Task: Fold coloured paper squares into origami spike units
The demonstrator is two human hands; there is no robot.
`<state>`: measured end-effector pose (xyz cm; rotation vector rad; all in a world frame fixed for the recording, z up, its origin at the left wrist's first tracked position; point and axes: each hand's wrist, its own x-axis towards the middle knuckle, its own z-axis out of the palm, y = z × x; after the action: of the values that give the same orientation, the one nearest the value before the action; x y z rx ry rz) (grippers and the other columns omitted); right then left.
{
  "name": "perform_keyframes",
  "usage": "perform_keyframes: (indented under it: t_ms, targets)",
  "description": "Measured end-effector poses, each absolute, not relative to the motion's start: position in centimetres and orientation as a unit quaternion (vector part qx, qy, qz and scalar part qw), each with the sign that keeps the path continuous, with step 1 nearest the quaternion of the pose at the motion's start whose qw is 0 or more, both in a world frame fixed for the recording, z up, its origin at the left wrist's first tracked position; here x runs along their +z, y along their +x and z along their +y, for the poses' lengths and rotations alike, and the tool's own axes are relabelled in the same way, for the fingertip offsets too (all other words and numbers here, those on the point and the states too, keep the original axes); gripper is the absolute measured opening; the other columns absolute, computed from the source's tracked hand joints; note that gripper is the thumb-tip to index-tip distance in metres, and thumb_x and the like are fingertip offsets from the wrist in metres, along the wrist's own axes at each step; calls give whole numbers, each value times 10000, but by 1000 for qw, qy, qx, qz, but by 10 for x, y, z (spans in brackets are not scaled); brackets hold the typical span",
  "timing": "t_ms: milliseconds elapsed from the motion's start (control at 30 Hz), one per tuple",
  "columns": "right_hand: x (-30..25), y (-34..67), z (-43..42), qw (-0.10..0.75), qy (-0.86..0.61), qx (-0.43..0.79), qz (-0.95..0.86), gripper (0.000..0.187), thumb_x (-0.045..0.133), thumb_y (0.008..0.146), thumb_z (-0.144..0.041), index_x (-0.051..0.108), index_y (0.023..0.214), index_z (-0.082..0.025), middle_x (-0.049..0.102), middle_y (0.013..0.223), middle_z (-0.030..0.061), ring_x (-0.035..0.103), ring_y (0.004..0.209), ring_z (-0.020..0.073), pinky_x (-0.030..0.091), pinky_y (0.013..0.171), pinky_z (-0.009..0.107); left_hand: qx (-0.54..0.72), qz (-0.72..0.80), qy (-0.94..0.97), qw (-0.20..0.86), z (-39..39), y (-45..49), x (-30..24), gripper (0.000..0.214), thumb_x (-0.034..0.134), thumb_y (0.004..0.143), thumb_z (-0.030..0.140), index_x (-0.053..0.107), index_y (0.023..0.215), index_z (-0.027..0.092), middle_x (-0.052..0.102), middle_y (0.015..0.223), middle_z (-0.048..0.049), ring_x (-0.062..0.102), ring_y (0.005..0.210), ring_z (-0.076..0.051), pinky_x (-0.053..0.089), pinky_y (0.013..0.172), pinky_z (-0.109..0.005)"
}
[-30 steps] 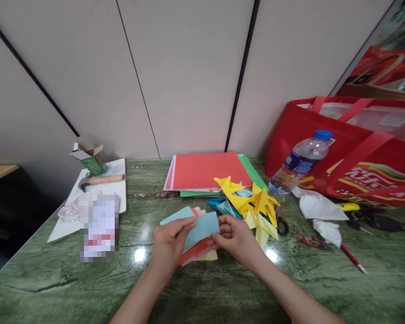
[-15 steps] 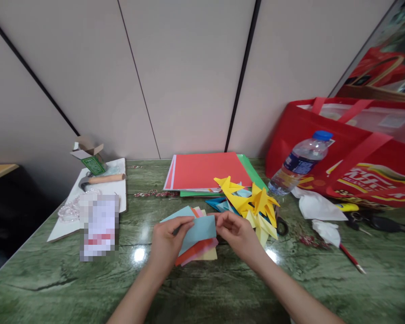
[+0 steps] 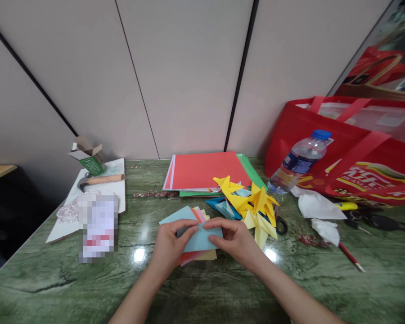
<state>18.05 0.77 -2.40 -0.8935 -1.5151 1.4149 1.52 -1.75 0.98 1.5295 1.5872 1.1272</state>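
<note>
Between my two hands is a light blue sheet of paper (image 3: 200, 242). My left hand (image 3: 173, 236) pinches its left side with thumb and fingers. On the other side my right hand (image 3: 232, 234) grips it, the fingertips of both hands nearly meeting at the top edge. Underneath lies a fanned stack of coloured paper (image 3: 207, 255), with blue, orange, pink and pale yellow edges showing. Just beyond my right hand rest folded yellow paper shapes (image 3: 251, 198) and blue folded ones (image 3: 222, 206). My fingers hide part of the sheet's upper edge.
Larger red sheets (image 3: 205, 171) lie at the back by the wall. To the right are a water bottle (image 3: 299, 157), a red bag (image 3: 354, 148), scissors (image 3: 281, 225) and a red pen (image 3: 351, 255). Leftward, a hammer (image 3: 103, 179) and small box (image 3: 92, 159) sit on a white board (image 3: 121, 198).
My right hand has moved left onto the blue paper, its fingertips now close to my left hand's. The paper has tilted and shows a larger face below the fingers.
</note>
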Motion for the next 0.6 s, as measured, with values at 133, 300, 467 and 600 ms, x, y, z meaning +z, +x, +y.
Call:
perform_keyframes:
  t_ms: [133, 300, 467, 600]
  targets:
    - [-20, 181, 7, 419, -354, 580, -603, 179, 647, 634, -163, 702, 794, -223, 680, 889, 37, 614, 850, 194, 479, 710, 291, 426, 604, 575, 351, -17, 16, 10, 93, 633, 653, 205, 723, 671, 190, 737, 711, -19, 655, 686, -195, 501, 655, -264]
    - [-18, 181, 7, 420, -387, 566, -595, 192, 633, 642, -145, 705, 799, -230, 688, 898, 30, 618, 871, 201, 485, 734, 308, 444, 595, 502, 444, -17, 15, 9, 397, 665, 640, 224, 629, 1032, 170, 708, 703, -24, 629, 623, -174, 501, 566, -265]
    - [-21, 181, 9, 468, -409, 508, -596, 176, 617, 651, -136, 693, 785, -223, 680, 922, 47, 606, 910, 217, 478, 779, 339, 428, 559, 408, 581, -18, 16, 7, 632, 739, 562, 220, 493, 1137, 126, 663, 666, -9, 629, 578, -169, 526, 558, -296]
    - [-23, 181, 9, 472, -403, 490, -612, 228, 610, 650, -104, 673, 835, -221, 656, 968, 53, 583, 961, 216, 459, 819, 345, 419, 554, 403, 596, -20, 20, 4, 386, 740, 555, 203, 577, 890, 102, 675, 682, -40, 637, 575, -181, 530, 574, -313]
